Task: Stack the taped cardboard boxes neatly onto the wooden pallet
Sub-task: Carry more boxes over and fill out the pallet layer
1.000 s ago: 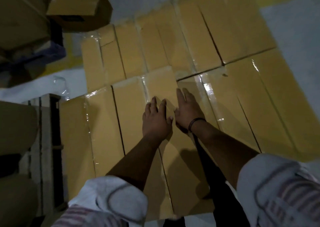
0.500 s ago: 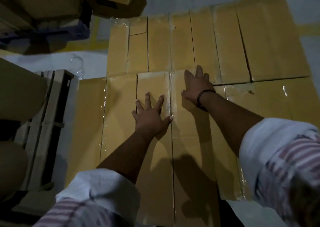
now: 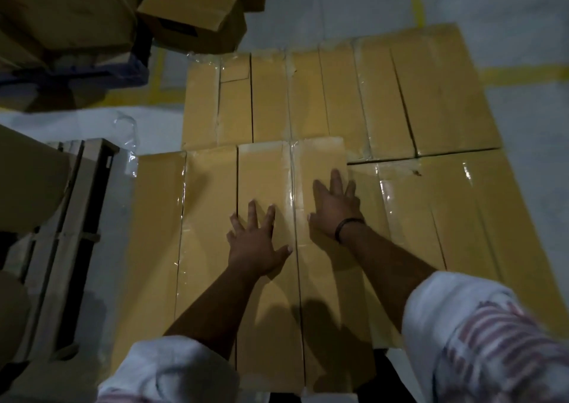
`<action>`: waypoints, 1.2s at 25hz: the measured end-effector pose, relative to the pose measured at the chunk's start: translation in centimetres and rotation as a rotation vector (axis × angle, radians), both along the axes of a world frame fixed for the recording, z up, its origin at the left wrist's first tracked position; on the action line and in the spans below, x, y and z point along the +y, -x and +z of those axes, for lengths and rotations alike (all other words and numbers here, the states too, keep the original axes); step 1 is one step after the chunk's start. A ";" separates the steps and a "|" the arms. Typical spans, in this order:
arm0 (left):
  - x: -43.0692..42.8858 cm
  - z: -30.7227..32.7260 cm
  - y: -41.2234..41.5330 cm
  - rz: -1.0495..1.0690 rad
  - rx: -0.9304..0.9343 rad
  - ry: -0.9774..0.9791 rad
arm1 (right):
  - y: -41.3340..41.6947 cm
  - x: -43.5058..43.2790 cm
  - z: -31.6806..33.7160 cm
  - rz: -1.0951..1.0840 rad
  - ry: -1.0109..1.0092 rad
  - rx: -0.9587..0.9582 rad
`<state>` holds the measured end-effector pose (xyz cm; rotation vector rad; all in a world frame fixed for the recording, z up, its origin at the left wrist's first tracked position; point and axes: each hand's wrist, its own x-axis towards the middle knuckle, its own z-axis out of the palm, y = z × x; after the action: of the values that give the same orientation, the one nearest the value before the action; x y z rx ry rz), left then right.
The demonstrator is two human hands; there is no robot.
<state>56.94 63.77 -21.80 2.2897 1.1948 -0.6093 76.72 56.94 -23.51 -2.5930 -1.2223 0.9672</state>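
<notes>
Two bare hands lie flat on top of a layer of taped cardboard boxes, seen from above by the person leaning over them. The left hand [image 3: 257, 242] has its fingers spread and straight, palm down. The right hand [image 3: 335, 208] reaches a little farther, also open and pressing, with a dark wristband [image 3: 348, 227] at the wrist. Neither grips anything.

Both palms rest on the middle box [image 3: 268, 168] of the near row, one on each side of its glossy tape seam. A left box [image 3: 160, 217] and a right box [image 3: 462, 217] flank it, and a far row [image 3: 338, 94] of boxes lies beyond, touching it. The wooden pallet under this layer is hidden. A separate wooden frame [image 3: 74, 205] lies on the floor [image 3: 338, 11] to the left, and loose cartons [image 3: 191, 11] are piled far left.

Several things could go wrong from here. The far edge of the middle box sits farther out than that of the right box, so the near row is not flush, and a harder shove could ride it up onto the far row or push those boxes out of line. Because the right hand is farther forward than the left, uneven pressure may twist the box. The tape looks slick, so a palm could slide. Leaning body weight near the seam could dent the lid. With the pallet's edges out of sight, it is unclear whether the left box is fully supported.
</notes>
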 end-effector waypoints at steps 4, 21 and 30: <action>-4.8 1.8 4.0 0.081 0.020 0.098 | 6.7 -6.2 2.1 -0.058 0.076 0.083; -13.9 11.6 13.8 -0.145 -0.265 0.130 | 18.6 -22.9 16.3 -0.475 -0.230 0.205; -24.6 15.0 10.4 -0.302 -0.348 0.123 | 18.4 -35.8 19.5 -0.519 -0.308 0.086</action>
<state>46.54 39.20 -6.80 2.3634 0.6389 -0.3541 58.36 21.12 -4.00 -2.4006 -0.5668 0.7086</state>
